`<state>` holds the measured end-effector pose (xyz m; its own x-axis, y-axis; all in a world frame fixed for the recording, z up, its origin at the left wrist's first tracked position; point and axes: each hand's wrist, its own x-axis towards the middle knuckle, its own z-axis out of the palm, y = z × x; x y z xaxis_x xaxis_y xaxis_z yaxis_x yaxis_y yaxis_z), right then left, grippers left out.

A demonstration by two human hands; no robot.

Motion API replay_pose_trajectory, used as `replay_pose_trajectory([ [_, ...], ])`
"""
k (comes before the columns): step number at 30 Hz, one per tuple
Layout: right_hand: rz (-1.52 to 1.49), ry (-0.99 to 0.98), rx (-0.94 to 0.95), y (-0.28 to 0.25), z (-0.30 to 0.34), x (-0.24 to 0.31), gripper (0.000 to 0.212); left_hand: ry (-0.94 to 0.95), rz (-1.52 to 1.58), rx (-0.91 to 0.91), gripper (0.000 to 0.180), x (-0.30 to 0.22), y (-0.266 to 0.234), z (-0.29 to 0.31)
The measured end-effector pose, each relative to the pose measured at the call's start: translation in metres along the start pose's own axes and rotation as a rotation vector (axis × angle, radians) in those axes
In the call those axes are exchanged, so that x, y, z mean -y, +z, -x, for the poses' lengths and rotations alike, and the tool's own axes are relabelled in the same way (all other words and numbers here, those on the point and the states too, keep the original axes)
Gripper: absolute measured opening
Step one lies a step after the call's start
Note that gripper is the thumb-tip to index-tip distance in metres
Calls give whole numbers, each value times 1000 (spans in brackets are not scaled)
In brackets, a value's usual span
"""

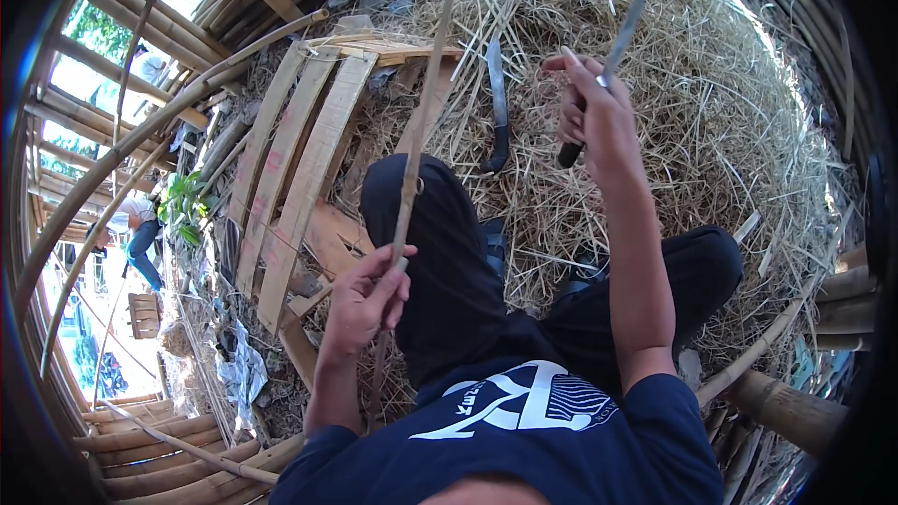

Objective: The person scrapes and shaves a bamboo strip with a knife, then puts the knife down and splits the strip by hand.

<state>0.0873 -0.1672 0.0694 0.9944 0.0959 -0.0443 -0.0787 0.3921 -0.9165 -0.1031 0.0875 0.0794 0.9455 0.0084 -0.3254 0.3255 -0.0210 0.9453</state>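
My left hand (pixel 360 304) is closed around a long, thin bamboo strip (pixel 430 98), which runs from the top edge down past my left leg. In my right hand (pixel 596 117), raised over the straw at the right, is a knife (pixel 629 26) with a dark handle; its blade points up and away. The blade and the strip are well apart. A second long knife (pixel 497 84), with a black handle, lies on the shavings between the strip and my right hand.
Pale shavings (pixel 711 122) cover the ground ahead and to the right. A slatted wooden pallet (pixel 313 168) lies at the left. Bamboo poles (pixel 786 407) enclose the space. Beyond the left poles, a person (pixel 142 238) is outside, near a wooden crate (pixel 144 315).
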Motion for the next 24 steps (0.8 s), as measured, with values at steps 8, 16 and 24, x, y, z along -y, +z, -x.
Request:
replay_pose_trajectory([
  [8, -250, -304, 910, 6, 87, 114, 35, 97, -112, 54, 30, -21, 4, -112],
  [16, -312, -106, 1152, 19, 117, 151, 42, 401, -69, 149, 28, -69, 38, -202],
  [24, -296, -41, 1121, 21, 130, 155, 49, 981, -158, 36, 23, -156, 116, -218],
])
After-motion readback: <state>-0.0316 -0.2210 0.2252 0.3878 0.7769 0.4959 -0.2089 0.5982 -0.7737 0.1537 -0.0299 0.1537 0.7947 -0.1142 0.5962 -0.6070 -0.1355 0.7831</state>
